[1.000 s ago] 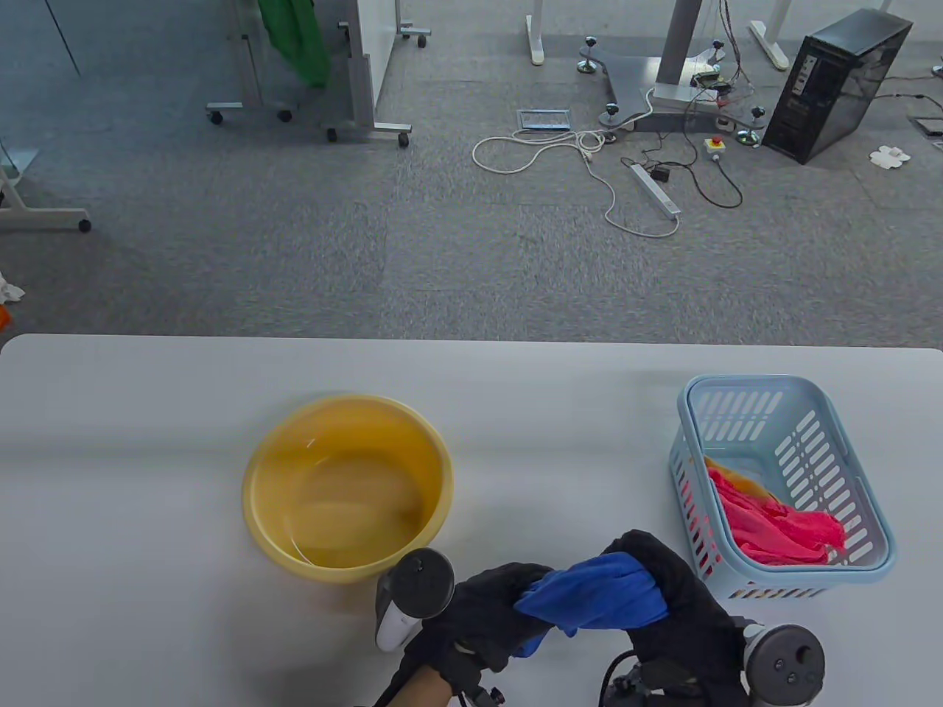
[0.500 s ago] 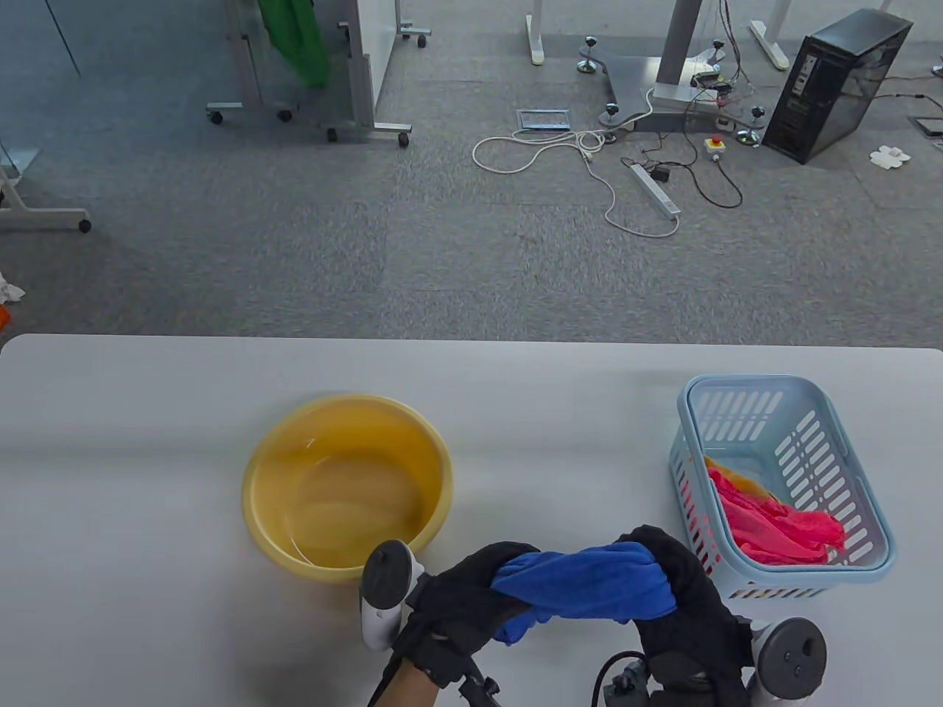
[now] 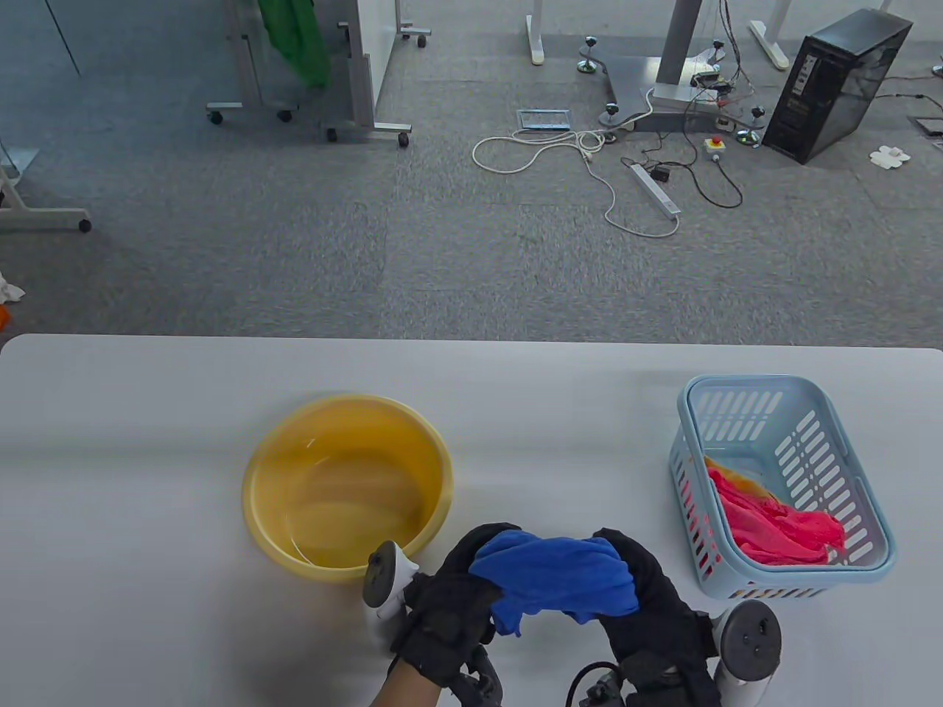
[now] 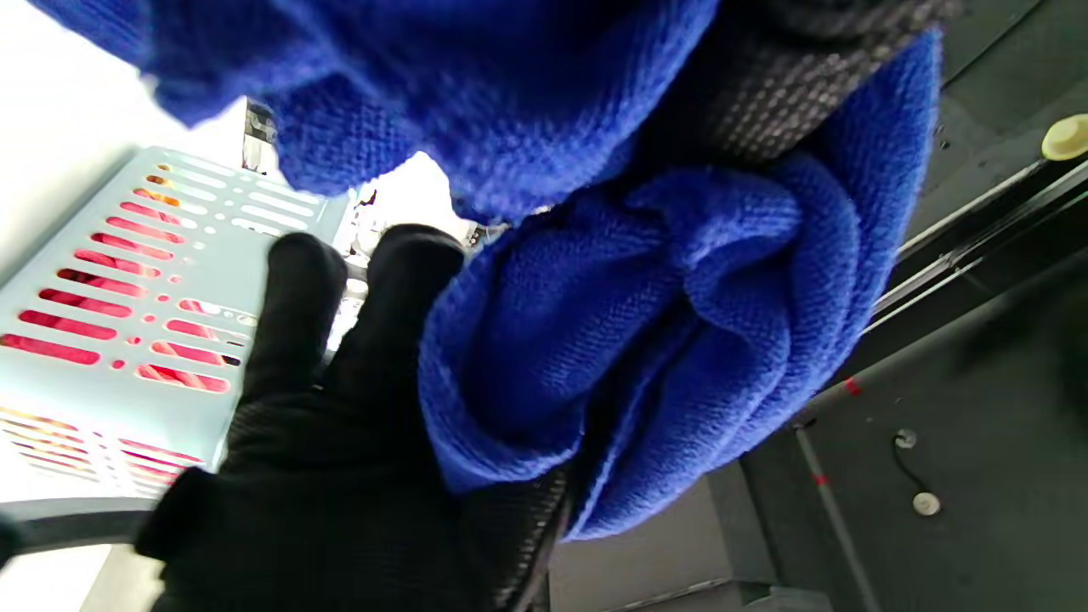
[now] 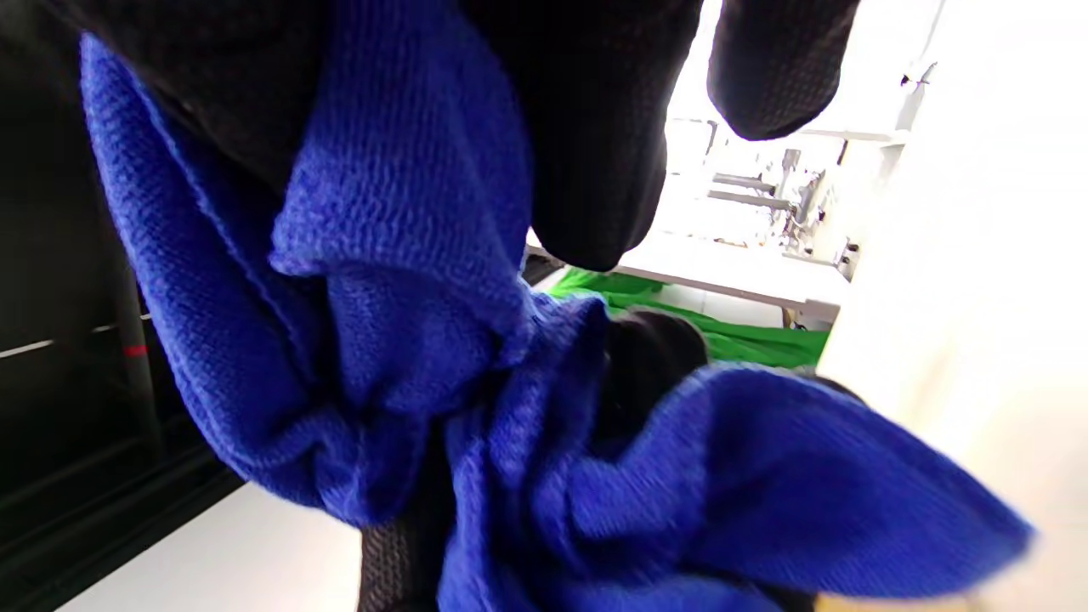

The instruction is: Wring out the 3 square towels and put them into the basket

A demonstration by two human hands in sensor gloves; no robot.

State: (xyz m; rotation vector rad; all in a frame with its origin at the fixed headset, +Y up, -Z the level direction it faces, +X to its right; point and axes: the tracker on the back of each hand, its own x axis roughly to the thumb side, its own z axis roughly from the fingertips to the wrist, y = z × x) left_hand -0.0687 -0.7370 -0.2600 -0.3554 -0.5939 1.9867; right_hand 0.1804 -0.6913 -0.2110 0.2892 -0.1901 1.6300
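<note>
Bunching blue towel (image 3: pixel 560 582) between closer-drawn left hand (image 3: pixel 449 611), right hand (image 3: pixel 652 615) — shorter, slacker

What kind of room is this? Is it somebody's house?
Probably not a house; it looks like a lab or office workroom. There is grey carpet tile, a black computer tower on the floor, and a white power strip with loose cables.

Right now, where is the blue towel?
In the table view, the blue towel is held between both hands near the table's front edge, between the yellow basin and the basket.
</note>
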